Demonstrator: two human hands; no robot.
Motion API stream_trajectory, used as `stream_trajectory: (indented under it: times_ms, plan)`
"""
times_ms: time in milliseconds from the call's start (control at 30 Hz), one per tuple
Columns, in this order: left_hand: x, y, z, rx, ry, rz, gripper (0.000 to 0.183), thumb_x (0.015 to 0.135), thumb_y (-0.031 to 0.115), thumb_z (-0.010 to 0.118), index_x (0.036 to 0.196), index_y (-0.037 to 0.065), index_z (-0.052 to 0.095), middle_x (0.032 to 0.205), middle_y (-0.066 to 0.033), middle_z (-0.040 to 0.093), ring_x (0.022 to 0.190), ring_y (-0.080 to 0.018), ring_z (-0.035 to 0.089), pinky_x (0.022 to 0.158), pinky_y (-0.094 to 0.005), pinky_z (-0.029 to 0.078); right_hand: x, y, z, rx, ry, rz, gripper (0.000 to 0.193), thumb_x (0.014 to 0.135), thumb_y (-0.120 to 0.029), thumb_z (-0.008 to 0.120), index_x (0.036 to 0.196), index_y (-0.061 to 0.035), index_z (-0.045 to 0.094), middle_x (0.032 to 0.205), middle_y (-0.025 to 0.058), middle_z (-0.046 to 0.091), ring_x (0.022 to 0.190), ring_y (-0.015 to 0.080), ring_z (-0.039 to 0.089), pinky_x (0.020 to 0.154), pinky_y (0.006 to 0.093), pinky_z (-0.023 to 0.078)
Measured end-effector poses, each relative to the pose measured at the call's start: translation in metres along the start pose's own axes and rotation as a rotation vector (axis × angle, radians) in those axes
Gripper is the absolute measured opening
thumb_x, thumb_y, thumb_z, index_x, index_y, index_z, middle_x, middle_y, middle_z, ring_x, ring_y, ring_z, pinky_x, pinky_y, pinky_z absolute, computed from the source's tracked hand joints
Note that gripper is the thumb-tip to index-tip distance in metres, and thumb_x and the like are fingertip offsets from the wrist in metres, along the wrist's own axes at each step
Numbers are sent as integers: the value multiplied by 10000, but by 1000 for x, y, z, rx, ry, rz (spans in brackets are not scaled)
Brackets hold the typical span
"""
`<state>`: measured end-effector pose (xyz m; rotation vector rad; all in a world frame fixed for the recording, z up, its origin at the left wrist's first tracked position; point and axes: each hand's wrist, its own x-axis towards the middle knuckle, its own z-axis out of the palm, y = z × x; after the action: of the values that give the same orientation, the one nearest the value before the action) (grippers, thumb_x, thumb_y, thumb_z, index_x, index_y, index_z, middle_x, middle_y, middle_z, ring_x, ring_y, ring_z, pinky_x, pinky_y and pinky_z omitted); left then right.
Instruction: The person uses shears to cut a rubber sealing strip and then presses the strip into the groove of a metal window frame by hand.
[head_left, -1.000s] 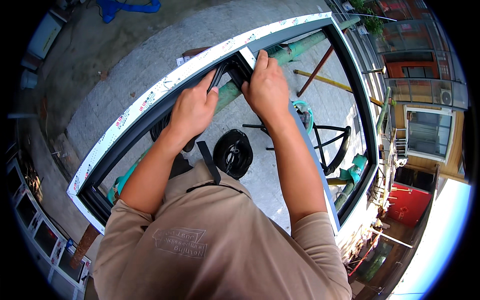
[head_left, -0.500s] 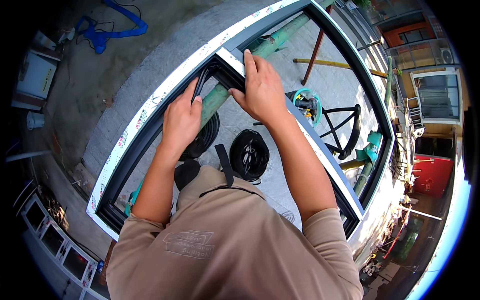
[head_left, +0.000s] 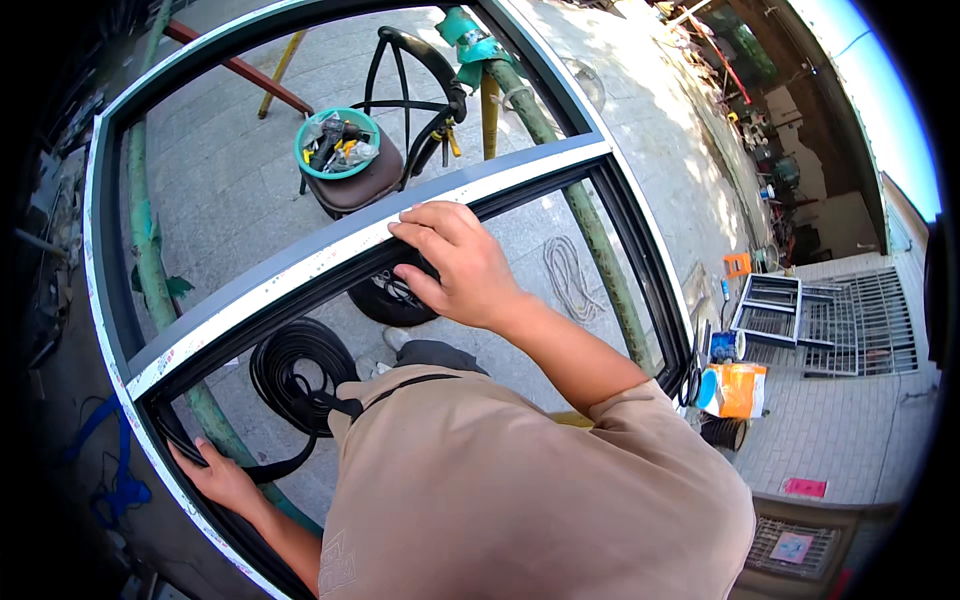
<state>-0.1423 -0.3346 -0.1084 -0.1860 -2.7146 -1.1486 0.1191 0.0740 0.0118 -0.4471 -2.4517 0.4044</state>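
A large window frame [head_left: 345, 240] with a white face and dark inner channels lies before me, split by a crossbar. My right hand [head_left: 460, 265] grips the crossbar, fingers curved over its white face and thumb by the black inner edge. At the near left corner, my left hand [head_left: 222, 480] closes around a black rubber strip [head_left: 280, 468] by the frame's channel. That strip runs to a flat black coil [head_left: 290, 365] below the frame. Another black coil [head_left: 390, 302] sits partly hidden behind the crossbar and my right hand.
Green pipes [head_left: 147, 250] pass beneath the frame on both sides. Beyond the crossbar, a teal-rimmed basin [head_left: 363, 170] of tools rests on a dark seat. A loose rope [head_left: 570, 280] lies on the paving. Metal grilles [head_left: 860, 325] and an orange-and-white bag [head_left: 740, 390] stand at right.
My view has swung right around the frame. My left hand has moved away from the right hand to the near left corner; the right hand has shifted along the crossbar.
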Motion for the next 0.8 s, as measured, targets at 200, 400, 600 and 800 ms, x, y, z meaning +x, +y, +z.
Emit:
stream_trajectory:
  times_ms: [200,400,600,800]
  plan:
    - [19,-23,-2,10,-35,-90,657,1168,289,680,1704,-44,500,1535,-264,675,1147,-343,720,937,-399,583,-80,69,-136,-560,243,398,347,937,-190,902,1251,-71,817,1136,137,796,1073,357,771,937,466,625]
    - [19,-10,-8,55,-21,-111,721,1168,367,704,1730,-19,470,1534,-287,682,1038,-355,744,822,-410,616,-210,103,-293,-1019,-51,1411,503,1030,-501,770,1264,-56,804,1242,252,824,1182,447,786,1026,553,610]
    - [17,-5,-1,38,-7,-106,681,1181,316,682,1749,19,455,1468,-251,700,1016,-308,716,821,-386,599,-357,73,-364,-896,-521,1852,627,974,-516,811,1192,73,832,1280,349,795,1233,489,772,1080,539,597]
    - [14,2,-2,21,-50,-98,680,1199,306,657,1764,10,422,1506,-242,678,1066,-298,702,845,-376,585,-426,81,-353,-777,-661,1854,585,1068,-481,646,1224,48,840,1356,329,771,1296,486,745,1135,521,583]
